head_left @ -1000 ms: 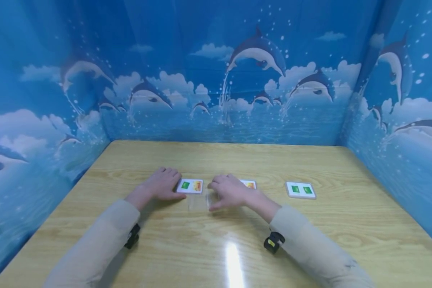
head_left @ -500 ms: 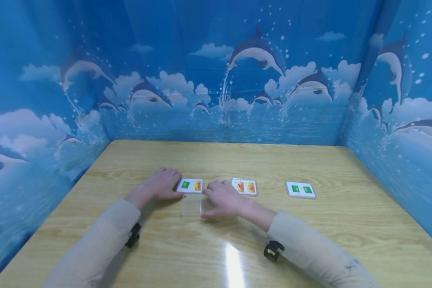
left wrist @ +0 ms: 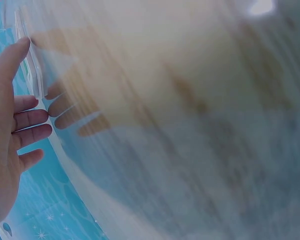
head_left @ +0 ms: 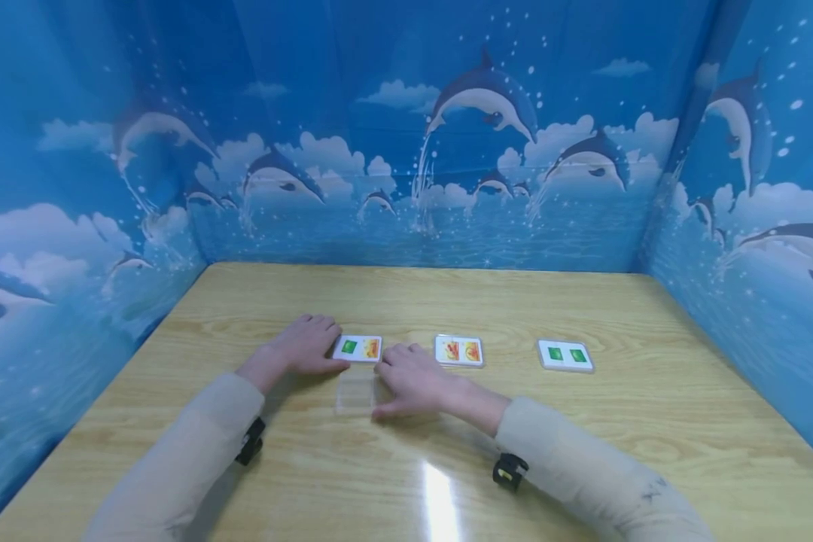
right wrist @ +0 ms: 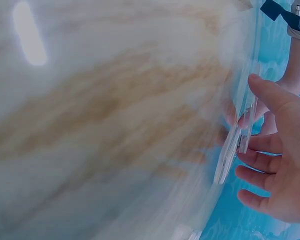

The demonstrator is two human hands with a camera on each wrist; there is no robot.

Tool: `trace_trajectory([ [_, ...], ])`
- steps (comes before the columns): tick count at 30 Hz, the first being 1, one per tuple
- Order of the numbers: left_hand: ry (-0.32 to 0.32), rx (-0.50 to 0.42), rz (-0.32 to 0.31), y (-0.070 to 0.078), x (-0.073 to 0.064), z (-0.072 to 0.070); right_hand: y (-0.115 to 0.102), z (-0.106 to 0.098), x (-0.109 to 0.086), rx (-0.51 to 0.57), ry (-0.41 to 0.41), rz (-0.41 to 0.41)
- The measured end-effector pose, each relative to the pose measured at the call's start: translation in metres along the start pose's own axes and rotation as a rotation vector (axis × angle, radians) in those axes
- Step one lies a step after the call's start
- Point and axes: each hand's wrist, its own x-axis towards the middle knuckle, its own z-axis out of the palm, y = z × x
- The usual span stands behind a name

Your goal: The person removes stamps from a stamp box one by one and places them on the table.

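At the table's middle, my left hand (head_left: 306,346) grips the left end of a flat clear-edged card case (head_left: 359,348), thumb at its near edge. One green and one orange picture show on its white face. Just in front of it, my right hand (head_left: 415,382) holds a clear plastic cover (head_left: 355,393) by its right end, between thumb and fingers. In the right wrist view the cover (right wrist: 248,127) shows edge-on between the right thumb and fingers. The left wrist view shows the case (left wrist: 34,65) edge-on, by the left thumb and fingertips.
Right of the hands lies a card case with two orange pictures (head_left: 458,351). Farther right is a card case with two green pictures (head_left: 565,355). A dolphin-print curtain (head_left: 406,150) surrounds the back and sides of the wood-grain table (head_left: 406,301).
My right hand has moved left and toward the near side with the clear cover, leaving the middle card case fully in sight. My left hand has stayed in place.
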Motion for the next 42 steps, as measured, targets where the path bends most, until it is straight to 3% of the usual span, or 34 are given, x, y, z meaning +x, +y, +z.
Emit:
trace_trajectory([
  [12,0.014,0.0,0.023,-0.002,0.001,0.001,-0.007,-0.002,0.004,-0.021,-0.054,0.012],
  [22,-0.018,-0.013,0.002,-0.002,0.001,-0.001,-0.01,-0.001,0.006,-0.049,-0.103,0.008],
  [30,-0.04,-0.02,-0.01,0.0,0.001,-0.002,-0.006,-0.006,0.008,0.014,-0.109,0.033],
  [42,-0.005,0.002,0.018,0.0,0.0,-0.003,0.014,-0.016,0.013,0.119,-0.084,0.079],
])
